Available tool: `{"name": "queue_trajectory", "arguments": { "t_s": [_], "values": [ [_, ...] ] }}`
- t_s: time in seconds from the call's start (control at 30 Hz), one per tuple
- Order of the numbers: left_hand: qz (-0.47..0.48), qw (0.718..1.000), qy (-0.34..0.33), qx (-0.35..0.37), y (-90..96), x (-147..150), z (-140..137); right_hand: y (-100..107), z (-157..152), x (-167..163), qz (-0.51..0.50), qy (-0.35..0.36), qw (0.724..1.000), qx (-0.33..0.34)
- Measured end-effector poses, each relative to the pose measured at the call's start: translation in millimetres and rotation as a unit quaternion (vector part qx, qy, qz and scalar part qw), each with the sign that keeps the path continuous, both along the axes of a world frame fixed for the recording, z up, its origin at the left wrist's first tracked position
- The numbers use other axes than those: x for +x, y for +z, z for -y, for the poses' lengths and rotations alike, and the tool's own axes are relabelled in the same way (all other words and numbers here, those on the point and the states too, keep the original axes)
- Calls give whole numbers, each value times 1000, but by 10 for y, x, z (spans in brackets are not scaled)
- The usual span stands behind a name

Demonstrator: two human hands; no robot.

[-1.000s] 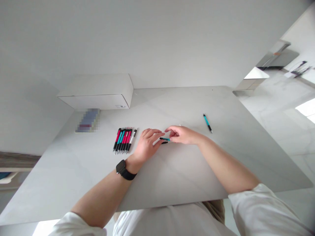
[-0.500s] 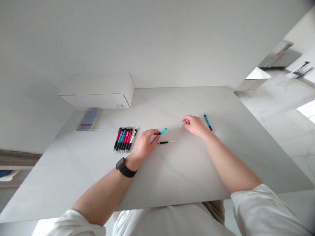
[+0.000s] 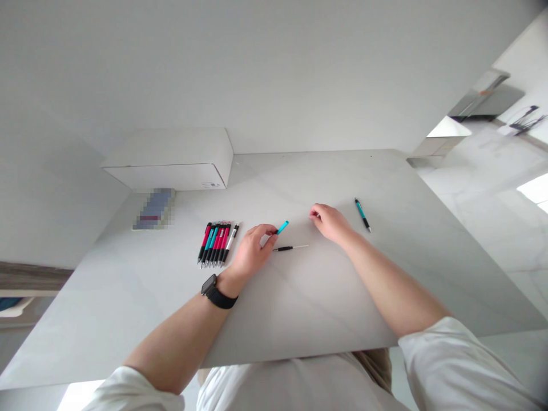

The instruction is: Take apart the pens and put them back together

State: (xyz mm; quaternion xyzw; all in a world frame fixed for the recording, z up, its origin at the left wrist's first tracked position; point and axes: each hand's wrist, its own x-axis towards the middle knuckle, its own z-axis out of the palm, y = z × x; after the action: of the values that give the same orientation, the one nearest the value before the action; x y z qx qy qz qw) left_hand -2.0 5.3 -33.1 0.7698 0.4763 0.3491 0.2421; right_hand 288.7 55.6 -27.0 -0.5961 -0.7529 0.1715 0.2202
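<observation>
My left hand (image 3: 253, 249) is closed, thumb and fingers pinching a teal pen barrel (image 3: 283, 227) whose free end points up and to the right. Just beside it, on the table, lies a pen refill with a black grip section (image 3: 284, 249) and a thin pale rod reaching right. My right hand (image 3: 329, 220) has its fingers pinched together over the table; whatever is between the fingertips is hidden. To its right rests a complete teal and black pen (image 3: 362, 214). Left of my left hand, several pens in pink, teal and white (image 3: 217, 244) lie side by side.
A white box (image 3: 171, 176) stands at the back left against the wall. In front of it is a flat, pixelated item (image 3: 154, 209). The light grey table (image 3: 308, 308) ends at a near edge by my body and a slanting right edge.
My right hand has moved a little left and nearer to me, its fingers more curled. A small white piece seen at its fingertips before is now out of sight. My left hand barely moved.
</observation>
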Motion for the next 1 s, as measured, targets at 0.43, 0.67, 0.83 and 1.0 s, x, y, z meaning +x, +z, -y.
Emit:
{"name": "queue_trajectory", "arguments": {
  "t_s": [0.43, 0.67, 0.83, 1.0],
  "values": [
    [1, 1000, -15, -9, 36, -3, 7, 285, 202, -337, -336, 89, 931, -108],
    [4, 1000, -22, -5, 47, -2, 8, 376, 287, -394, -315, 99, 941, -74],
    [2, 1000, -26, 4, 50, 4, 12, 409, 318, -408, -252, 120, 960, 15],
    [-1, 1000, -28, 6, 56, 5, 15, 426, 343, -417, -196, 134, 971, 35]
  ]
}}
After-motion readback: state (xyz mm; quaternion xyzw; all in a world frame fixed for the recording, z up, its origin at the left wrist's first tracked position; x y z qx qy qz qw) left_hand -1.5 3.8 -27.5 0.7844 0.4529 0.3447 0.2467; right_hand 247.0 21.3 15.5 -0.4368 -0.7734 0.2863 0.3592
